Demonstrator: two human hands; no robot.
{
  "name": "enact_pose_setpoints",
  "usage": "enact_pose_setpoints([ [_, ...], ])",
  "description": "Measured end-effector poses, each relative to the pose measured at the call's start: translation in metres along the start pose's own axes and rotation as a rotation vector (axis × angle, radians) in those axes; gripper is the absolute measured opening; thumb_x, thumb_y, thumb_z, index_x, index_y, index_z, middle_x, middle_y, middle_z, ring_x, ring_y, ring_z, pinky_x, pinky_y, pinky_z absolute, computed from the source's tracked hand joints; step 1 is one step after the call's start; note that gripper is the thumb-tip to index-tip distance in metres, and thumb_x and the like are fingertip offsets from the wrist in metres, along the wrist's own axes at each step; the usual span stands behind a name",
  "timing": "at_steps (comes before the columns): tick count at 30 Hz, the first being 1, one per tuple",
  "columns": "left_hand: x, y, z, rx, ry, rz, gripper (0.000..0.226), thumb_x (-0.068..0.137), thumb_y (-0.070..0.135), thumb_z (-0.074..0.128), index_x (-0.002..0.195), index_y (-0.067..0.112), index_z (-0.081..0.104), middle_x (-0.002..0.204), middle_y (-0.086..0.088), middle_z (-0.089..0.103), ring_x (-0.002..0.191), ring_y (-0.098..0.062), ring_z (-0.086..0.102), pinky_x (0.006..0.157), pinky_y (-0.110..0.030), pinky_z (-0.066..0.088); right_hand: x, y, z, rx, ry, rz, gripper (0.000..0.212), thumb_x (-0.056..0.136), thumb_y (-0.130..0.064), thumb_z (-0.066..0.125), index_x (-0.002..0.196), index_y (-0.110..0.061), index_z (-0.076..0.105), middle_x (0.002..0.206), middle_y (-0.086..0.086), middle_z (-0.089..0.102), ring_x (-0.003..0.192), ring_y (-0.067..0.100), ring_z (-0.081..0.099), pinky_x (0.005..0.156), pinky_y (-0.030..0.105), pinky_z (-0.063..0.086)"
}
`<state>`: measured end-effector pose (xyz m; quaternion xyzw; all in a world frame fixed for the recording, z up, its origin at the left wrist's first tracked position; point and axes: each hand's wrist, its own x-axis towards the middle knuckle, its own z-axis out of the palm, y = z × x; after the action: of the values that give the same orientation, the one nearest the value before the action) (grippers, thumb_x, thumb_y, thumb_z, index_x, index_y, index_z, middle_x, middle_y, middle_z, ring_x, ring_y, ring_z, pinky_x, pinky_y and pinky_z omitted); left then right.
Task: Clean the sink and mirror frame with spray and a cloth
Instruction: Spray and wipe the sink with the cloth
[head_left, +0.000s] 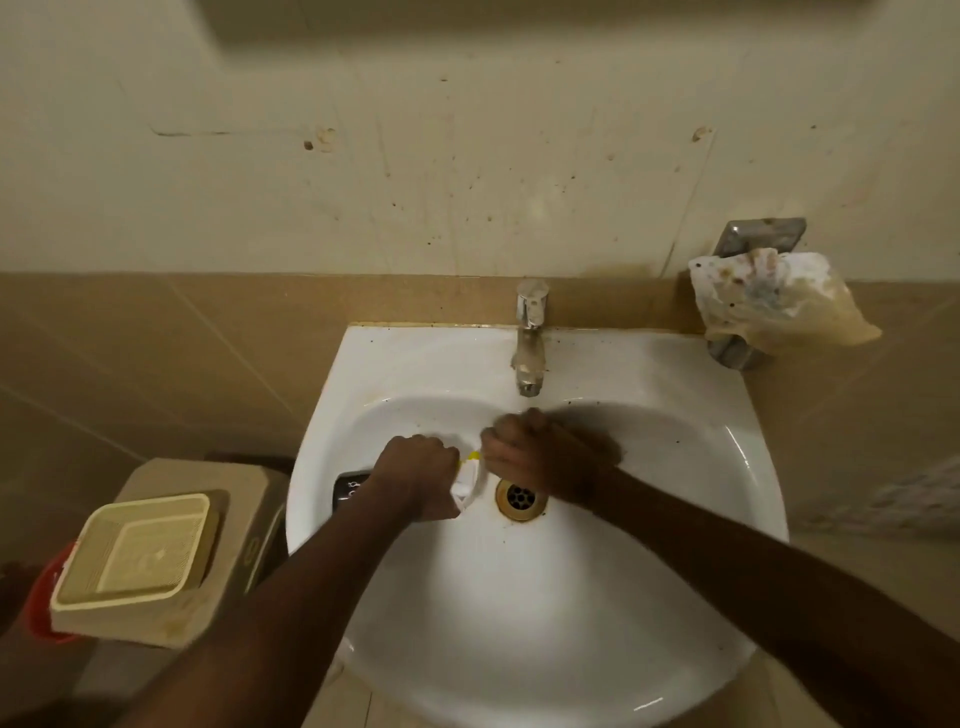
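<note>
A white ceramic sink (675, 467) fills the middle of the view, with a brass drain (521, 499) and a chrome tap (530, 338) at its back. Over the bowl, my left hand (415, 467) grips a white cloth (470, 480) that has a yellow bit at its edge. My right hand (524, 449) is curled round the cloth's other end, just above the drain. Both fists are close together. No spray bottle or mirror frame shows.
A stained rag (779, 301) hangs on a metal soap holder (758, 239) at the right wall. At the left, a cream plastic basket (140, 556) sits on a beige bin beside the sink. A dark object (350, 486) lies at the bowl's left edge.
</note>
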<state>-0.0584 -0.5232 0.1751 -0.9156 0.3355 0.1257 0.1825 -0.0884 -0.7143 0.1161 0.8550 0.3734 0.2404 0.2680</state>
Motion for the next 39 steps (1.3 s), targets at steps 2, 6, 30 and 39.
enact_pose_setpoints([
  [2,0.001,-0.008,-0.001,0.039,-0.03,-0.049,0.043,0.084,0.047,0.054,0.113,0.015,0.06,0.117,-0.007,0.064,0.107,-0.028,0.061,0.083,-0.031,0.044,0.025,-0.013,0.001,0.03,-0.026,0.051,0.014,0.09,-0.007,0.048,0.085,-0.016,0.058,0.093,0.003,0.058,0.083,0.024,0.056,0.068,0.036,0.039],
  [6,-0.002,-0.024,-0.013,0.114,-0.031,-0.097,0.042,0.086,0.049,0.05,0.111,0.017,0.061,0.114,-0.006,0.065,0.105,-0.027,0.063,0.082,-0.03,0.043,0.044,-0.01,0.005,0.036,-0.095,0.068,0.015,0.09,-0.005,0.046,0.085,-0.016,0.055,0.094,0.003,0.055,0.087,0.025,0.054,0.073,0.037,0.037],
  [30,0.009,0.05,-0.032,-0.113,0.113,0.289,0.047,0.077,0.047,0.049,0.11,0.013,0.056,0.109,-0.008,0.063,0.103,-0.03,0.059,0.07,-0.028,0.03,-0.076,0.09,-0.051,0.274,-0.489,0.143,0.092,0.034,-0.012,0.089,0.119,-0.018,0.054,0.119,0.011,0.053,0.101,0.035,0.05,0.081,0.049,0.042],
  [39,0.005,0.058,-0.024,-0.145,0.012,0.282,0.049,0.064,0.044,0.048,0.103,0.019,0.062,0.096,-0.003,0.066,0.091,-0.026,0.063,0.068,-0.025,0.031,-0.132,0.084,-0.06,0.23,-0.515,0.215,0.074,0.038,-0.022,0.088,0.103,-0.016,0.054,0.109,0.008,0.051,0.099,0.033,0.044,0.077,0.049,0.036],
])
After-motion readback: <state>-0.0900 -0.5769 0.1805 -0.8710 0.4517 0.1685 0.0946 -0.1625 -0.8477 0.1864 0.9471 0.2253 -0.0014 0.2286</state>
